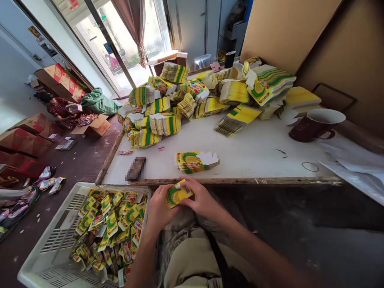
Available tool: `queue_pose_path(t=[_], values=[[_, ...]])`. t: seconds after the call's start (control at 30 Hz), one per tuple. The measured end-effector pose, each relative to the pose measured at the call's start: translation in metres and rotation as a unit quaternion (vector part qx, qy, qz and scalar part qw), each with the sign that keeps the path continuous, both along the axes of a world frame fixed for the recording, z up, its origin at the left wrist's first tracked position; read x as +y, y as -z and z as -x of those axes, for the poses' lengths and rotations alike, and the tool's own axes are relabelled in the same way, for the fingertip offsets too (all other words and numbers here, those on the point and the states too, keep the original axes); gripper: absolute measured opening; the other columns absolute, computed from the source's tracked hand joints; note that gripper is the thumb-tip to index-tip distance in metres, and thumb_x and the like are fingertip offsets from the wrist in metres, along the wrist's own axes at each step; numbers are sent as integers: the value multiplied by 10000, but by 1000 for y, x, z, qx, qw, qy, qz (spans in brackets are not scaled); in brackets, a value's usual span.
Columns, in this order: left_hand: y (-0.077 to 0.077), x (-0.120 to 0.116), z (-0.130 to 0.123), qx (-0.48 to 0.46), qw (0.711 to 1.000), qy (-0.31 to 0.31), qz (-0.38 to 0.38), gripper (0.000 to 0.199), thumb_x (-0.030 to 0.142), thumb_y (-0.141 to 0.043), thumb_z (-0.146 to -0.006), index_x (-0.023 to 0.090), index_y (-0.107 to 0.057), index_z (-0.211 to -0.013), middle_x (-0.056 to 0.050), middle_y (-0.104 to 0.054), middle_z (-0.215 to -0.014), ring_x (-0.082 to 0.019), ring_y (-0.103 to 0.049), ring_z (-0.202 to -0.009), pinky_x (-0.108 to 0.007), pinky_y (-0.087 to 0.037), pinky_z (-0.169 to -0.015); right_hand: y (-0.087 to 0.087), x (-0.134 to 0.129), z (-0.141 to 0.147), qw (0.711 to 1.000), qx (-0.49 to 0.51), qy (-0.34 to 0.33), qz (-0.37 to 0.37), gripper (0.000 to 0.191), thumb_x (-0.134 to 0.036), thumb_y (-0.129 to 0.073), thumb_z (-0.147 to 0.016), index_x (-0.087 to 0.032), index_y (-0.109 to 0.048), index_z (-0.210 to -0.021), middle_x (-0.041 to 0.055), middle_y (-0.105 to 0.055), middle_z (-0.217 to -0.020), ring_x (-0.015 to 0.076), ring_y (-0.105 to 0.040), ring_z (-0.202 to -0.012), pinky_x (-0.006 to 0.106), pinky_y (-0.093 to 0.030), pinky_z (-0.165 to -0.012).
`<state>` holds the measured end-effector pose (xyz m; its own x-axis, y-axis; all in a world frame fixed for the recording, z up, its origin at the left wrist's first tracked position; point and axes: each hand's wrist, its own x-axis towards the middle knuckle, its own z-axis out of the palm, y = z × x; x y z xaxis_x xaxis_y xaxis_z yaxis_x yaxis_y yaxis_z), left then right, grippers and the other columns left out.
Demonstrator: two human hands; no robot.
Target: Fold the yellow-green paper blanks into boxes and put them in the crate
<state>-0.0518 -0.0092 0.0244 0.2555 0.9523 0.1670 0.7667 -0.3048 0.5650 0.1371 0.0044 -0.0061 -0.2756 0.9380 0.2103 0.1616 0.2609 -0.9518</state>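
Both of my hands hold one small yellow and green carton (175, 195) over my lap, just below the table's front edge. My left hand (161, 208) grips its left side, the fingers partly hidden behind it. My right hand (200, 199) pinches the right end between thumb and fingers. On the table just beyond lies a short stack of flat cartons (190, 161) with white flaps toward the right. To my left stands a white plastic crate (64, 224), holding many folded yellow cartons (111, 224).
Bundles of flat cartons (165, 124) are heaped across the table's (240, 154) back. A dark red mug (306, 127) stands at the right, near a rubber band (310, 166). A blurred brown object (136, 169) lies near the left edge. A person (61, 108) sits on the left among boxes.
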Motion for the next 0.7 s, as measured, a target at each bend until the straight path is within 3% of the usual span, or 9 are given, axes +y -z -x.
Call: queue_pose_path(t=[0.1, 0.17, 0.23, 0.33, 0.43, 0.5, 0.57, 0.63, 0.7], values=[[4, 1, 9, 7, 1000, -8, -15, 505, 268, -738, -751, 228, -556, -1220, -71, -657, -1130, -242, -640, -1040, -372, -523, -888, 10, 5, 4, 1000, 17, 5, -3, 732, -274, -818, -720, -207, -507, -1379, 146, -588, -1369, 293, -579, -1251, 464, -451, -1074], [8, 0, 33, 17, 998, -57, -33, 502, 341, -734, -766, 221, -562, -1222, -87, -665, -1129, -259, -641, -1039, -398, -524, -904, 14, 18, -5, 999, -11, 21, -43, 803, -339, -816, -737, -201, -448, -1436, 157, -579, -1383, 297, -589, -1231, 465, -463, -1059], [9, -2, 69, 70, 983, -156, -65, 559, 445, -720, -764, 186, -569, -1236, -129, -669, -1137, -312, -632, -1062, -475, -504, -947, 16, 38, -20, 988, -73, 89, -99, 638, -337, -733, -823, -202, -491, -1398, 153, -591, -1370, 304, -575, -1238, 474, -450, -1060], [6, -7, 127, 190, 928, -309, -88, 841, 619, -676, -726, 65, -506, -1335, -260, -599, -1279, -442, -527, -1239, -614, -400, -1047, 19, 70, -41, 942, -246, 198, -114, 427, -212, -618, -878, -160, -570, -1300, 170, -667, -1209, 327, -587, -1152, 479, -450, -999], [3, -13, 159, 185, 911, -359, -83, 920, 720, -588, -741, 47, -489, -1359, -286, -571, -1322, -455, -493, -1289, -634, -372, -1071, 22, 88, -51, 913, -335, 215, -94, 320, -137, -614, -843, -147, -629, -1162, 165, -695, -1048, 323, -606, -1000, 450, -450, -900], [5, -14, 155, 112, 939, -320, -63, 830, 723, -595, -738, 108, -555, -1294, -230, -621, -1272, -411, -545, -1247, -603, -389, -1079, 21, 90, -51, 911, -338, 219, -95, 300, -127, -625, -826, -143, -629, -1125, 173, -683, -1039, 330, -597, -989, 448, -441, -880], [12, -11, 132, 3, 966, -257, -17, 712, 670, -652, -733, 168, -598, -1235, -173, -653, -1241, -359, -593, -1198, -559, -427, -1064, 18, 86, -48, 907, -336, 232, -101, 333, -123, -628, -815, -133, -601, -1147, 184, -665, -1059, 343, -586, -1015, 456, -436, -880], [21, -7, 96, -115, 973, -193, 49, 637, 581, -709, -745, 211, -595, -1250, -143, -649, -1278, -318, -610, -1197, -509, -466, -1033, 14, 76, -42, 916, -297, 244, -110, 358, -110, -616, -808, -143, -562, -1161, 166, -656, -1051, 332, -589, -1015, 449, -440, -877], [29, -2, 54, -224, 963, -105, 108, 653, 495, -765, -742, 247, -560, -1310, -133, -619, -1349, -293, -571, -1269, -462, -469, -1039, 9, 61, -32, 946, -202, 231, -109, 359, -104, -595, -814, -181, -518, -1156, 110, -655, -994, 284, -608, -955, 416, -459, -855]])
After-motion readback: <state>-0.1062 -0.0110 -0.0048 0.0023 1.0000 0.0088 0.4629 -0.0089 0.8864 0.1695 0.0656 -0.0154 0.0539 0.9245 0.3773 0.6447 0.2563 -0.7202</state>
